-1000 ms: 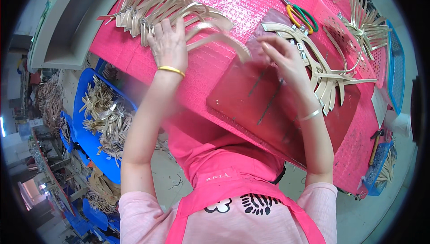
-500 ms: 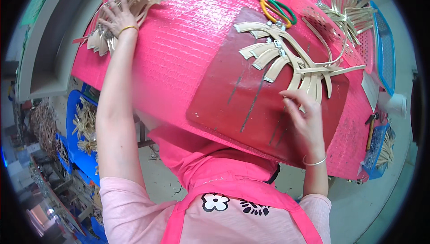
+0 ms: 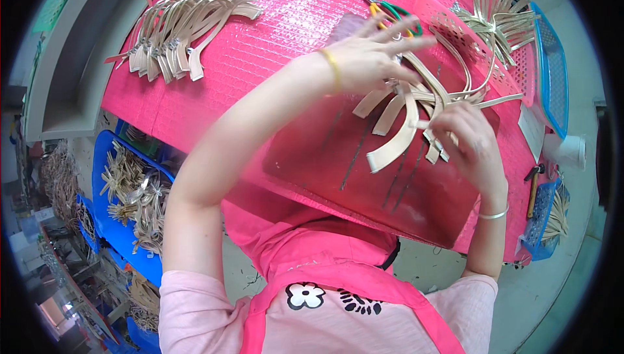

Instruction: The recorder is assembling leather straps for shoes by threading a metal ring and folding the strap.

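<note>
Beige straps [image 3: 385, 115] with small metal buckles lie in a fanned bundle on a dark red mat [image 3: 312, 152]. My left hand [image 3: 374, 62] reaches across above the far left of the bundle, fingers spread, and hides some strap ends. My right hand [image 3: 467, 134] is at the near right of the bundle, its fingers curled in and the fingertips at the edge of one curved strap [image 3: 398, 143], which hangs toward me. Exactly how the fingertips grip it is partly hidden. Scissors [image 3: 393, 15] with yellow and green handles lie just beyond my left hand.
At the far left of the pink table cover [image 3: 260, 49] lies a row of similar straps [image 3: 170, 36]. A pink basket [image 3: 455, 13] with a tied strap bundle stands far right, beside a blue basket [image 3: 552, 62]. A hammer [image 3: 534, 188] is at the right edge. Blue bins [image 3: 107, 159] stand lower left.
My left hand has left the row of straps at the far left and come over the mat. My right hand has shifted slightly up and right. One strap now curves out toward me.
</note>
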Motion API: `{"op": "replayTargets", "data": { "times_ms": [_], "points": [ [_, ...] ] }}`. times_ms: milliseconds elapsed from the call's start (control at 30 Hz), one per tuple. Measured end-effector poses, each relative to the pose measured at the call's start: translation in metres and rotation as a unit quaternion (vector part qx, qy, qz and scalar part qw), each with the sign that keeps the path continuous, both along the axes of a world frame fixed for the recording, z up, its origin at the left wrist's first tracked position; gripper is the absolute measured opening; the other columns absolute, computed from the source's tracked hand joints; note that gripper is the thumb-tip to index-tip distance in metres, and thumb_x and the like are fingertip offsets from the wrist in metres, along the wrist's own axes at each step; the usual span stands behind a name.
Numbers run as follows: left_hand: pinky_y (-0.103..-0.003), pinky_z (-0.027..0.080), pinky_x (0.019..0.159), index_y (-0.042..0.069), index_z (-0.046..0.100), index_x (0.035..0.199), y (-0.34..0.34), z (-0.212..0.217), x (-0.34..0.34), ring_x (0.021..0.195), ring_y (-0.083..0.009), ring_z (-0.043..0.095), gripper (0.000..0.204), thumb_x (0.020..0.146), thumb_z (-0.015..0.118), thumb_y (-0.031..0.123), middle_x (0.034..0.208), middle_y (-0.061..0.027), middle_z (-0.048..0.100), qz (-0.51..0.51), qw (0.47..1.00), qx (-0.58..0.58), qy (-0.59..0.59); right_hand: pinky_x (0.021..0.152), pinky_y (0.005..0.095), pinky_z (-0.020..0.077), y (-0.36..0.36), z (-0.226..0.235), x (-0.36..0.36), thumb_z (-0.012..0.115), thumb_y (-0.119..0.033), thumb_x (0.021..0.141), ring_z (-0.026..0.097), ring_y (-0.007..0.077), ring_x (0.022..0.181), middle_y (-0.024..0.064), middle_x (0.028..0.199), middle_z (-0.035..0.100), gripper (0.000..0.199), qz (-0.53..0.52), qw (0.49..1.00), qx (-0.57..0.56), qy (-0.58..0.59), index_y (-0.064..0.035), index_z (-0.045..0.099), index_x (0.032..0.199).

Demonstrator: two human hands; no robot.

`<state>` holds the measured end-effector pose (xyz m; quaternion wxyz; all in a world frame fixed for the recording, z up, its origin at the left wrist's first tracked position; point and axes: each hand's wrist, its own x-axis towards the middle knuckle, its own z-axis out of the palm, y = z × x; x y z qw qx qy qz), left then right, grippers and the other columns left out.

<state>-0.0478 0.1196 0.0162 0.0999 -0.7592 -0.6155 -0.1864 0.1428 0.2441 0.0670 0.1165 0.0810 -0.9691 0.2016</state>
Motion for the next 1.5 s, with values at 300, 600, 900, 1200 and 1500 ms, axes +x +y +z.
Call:
{"op": "replayTargets", "data": {
  "times_ms": [300, 600, 900, 1200, 1500],
  "points": [
    [-0.038, 0.042, 0.067, 0.011, 0.057, 0.091, -0.064, 0.055, 0.025, 0.075, -0.025, 0.054, 0.019, 0.072, 0.053, 0.01, 0.077, -0.0092, 0.053, 0.007, 0.923, -0.341, -0.179, 0.048, 0.0286, 0.0425, 0.005, -0.019, 0.11, 0.057, 0.002, 0.066, 0.055, 0.0176, 0.056, 0.0098, 0.067, 0.058, 0.018, -0.073, 0.918, -0.382, -0.077, -0.0001, 0.062, 0.083],
    [-0.039, 0.044, 0.067, 0.006, 0.057, 0.087, -0.114, 0.005, 0.05, 0.075, -0.0291, 0.053, 0.017, 0.072, 0.051, 0.008, 0.075, -0.012, 0.049, 0.256, 0.936, -0.239, -0.022, 0.047, 0.0313, 0.0499, -0.027, -0.049, 0.129, 0.059, -0.009, 0.072, 0.06, 0.0277, 0.053, 0.0211, 0.074, 0.059, 0.015, 0.06, 0.676, -0.729, -0.09, 0.0057, 0.062, 0.072],
    [-0.027, 0.041, 0.058, 0.004, 0.052, 0.103, -0.125, 0.002, 0.043, 0.065, -0.0136, 0.05, 0.033, 0.07, 0.052, -0.001, 0.071, -0.0037, 0.048, 0.173, 0.774, -0.322, -0.517, 0.044, 0.0187, 0.037, -0.064, -0.028, 0.08, 0.052, -0.008, 0.079, 0.047, 0.0101, 0.049, 0.0056, 0.071, 0.052, 0.011, -0.085, 0.764, -0.639, -0.02, -0.001, 0.061, 0.081],
    [-0.018, 0.044, 0.064, -0.005, 0.054, 0.098, -0.135, -0.014, 0.064, 0.075, -0.0061, 0.053, 0.022, 0.08, 0.054, 0.007, 0.081, -0.0027, 0.057, 0.28, 0.602, -0.234, -0.71, 0.035, 0.0173, 0.0294, -0.126, -0.066, 0.002, 0.045, -0.011, 0.085, 0.04, 0.0047, 0.037, 0.0028, 0.054, 0.05, 0.018, -0.101, 0.69, -0.646, -0.31, 0.0026, 0.052, 0.093],
    [-0.02, 0.045, 0.065, -0.006, 0.055, 0.095, -0.148, -0.02, 0.089, 0.074, -0.0083, 0.055, 0.021, 0.083, 0.051, 0.01, 0.084, -0.0053, 0.058, 0.25, 0.536, -0.148, -0.793, 0.03, 0.0185, 0.0293, -0.13, -0.077, 0.003, 0.043, -0.011, 0.086, 0.041, 0.0077, 0.032, 0.0081, 0.055, 0.053, 0.013, -0.142, 0.63, -0.708, -0.285, 0.0019, 0.045, 0.084]
  ]
}}
